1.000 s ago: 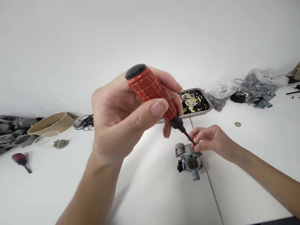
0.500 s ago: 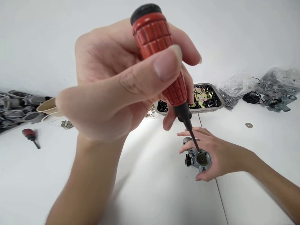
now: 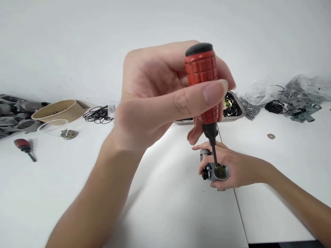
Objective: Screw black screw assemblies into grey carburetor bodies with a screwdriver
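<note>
Left grip [image 3: 157, 100]: wrapped round red screwdriver [image 3: 201, 67] | Right grip [image 3: 234, 168]: around carburettor [image 3: 213, 175] | Progress: disc [image 3: 220, 173] in place, screwdriver work apparently unfinished

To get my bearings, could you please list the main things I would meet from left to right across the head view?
Lying screwdriver, small metal bits, black rings, held screwdriver, thin plate, spare metal part.

No readable text, label, brand, number or sign. Screwdriver [image 3: 210, 116]: no legible lettering on visible handle [image 3: 201, 68]. Carburetor [image 3: 220, 172] below screwdriver, plastic bags [image 3: 261, 92] right of screwdriver: any markings too small to read.
</note>
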The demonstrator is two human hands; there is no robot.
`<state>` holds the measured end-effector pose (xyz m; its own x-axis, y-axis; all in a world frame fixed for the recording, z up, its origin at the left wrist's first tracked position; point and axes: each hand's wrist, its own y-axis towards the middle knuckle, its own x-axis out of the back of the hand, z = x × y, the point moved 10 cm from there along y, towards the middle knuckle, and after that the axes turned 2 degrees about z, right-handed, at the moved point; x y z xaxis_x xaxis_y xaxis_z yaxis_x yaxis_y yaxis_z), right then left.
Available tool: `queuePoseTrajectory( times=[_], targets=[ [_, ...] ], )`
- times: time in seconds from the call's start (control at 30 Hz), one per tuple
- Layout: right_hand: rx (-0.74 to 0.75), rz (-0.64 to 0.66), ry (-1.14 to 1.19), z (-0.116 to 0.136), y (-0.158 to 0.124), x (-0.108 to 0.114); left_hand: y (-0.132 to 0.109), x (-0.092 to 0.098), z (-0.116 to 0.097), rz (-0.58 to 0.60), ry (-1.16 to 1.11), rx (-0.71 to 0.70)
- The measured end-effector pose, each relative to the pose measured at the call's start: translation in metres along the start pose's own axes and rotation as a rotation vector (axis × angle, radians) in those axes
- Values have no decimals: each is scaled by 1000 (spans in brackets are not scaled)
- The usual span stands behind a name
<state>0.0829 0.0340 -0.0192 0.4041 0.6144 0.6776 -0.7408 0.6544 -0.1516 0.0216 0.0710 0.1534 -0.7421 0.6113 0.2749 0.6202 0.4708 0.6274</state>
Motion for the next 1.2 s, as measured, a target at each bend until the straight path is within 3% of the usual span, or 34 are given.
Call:
queuePoseTrajectory(
  times=[0.07, 0.23, 0.33, 0.67, 0.97, 1.2],
  targets=[
    [-5, -1, 28, -1, 0, -1, -1, -5, -2, 22, -42, -64],
    [41, -20, 43, 3, 0, -1, -3, -14, 23, 34, -89, 146],
    [43, -22, 29, 3, -1, 0, -3, -24, 23, 111, -116, 120],
    [25, -28, -4, 5, 1, 2, -5, -31, 34, 91, -162, 192],
    [23, -30, 8, 3, -1, 0, -4, -37, 25, 144, -103, 145],
    [32, -38, 30, 2, -1, 0, -1, -41, -14, 238, -48, 39]
  ],
)
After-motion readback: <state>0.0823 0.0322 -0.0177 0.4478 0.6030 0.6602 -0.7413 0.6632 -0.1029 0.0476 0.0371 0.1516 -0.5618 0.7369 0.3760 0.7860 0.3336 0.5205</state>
